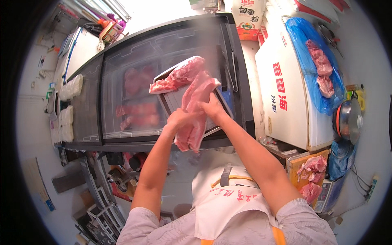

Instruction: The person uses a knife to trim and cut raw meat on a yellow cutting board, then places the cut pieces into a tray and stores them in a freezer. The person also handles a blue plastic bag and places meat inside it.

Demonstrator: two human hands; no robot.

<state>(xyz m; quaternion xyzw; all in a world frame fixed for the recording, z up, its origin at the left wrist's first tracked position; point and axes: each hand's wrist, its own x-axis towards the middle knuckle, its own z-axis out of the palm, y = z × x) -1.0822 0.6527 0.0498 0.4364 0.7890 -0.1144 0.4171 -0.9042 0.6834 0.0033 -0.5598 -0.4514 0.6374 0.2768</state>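
A long slab of raw pork (191,134) lies between my two hands, its near end hanging toward me over the front edge of a display freezer. My left hand (181,118) is closed on its left side, with the fingers bent across the meat. On the opposite side, my right hand (213,108) grips the right edge, thumb toward the far end. Beneath the slab is a grey metal tray (172,101), tilted in the view. A second, fattier piece of raw pork (179,74) rests across the tray's far side, partly covered by the held slab.
Blurred red meat packs (141,114) show inside the black-framed freezer (241,73). At right, a white chest freezer (281,90) bears pork (320,67) on blue plastic and a lidded pot (350,120). More meat sits on a wooden board (296,167). White packs (71,87) lie at left.
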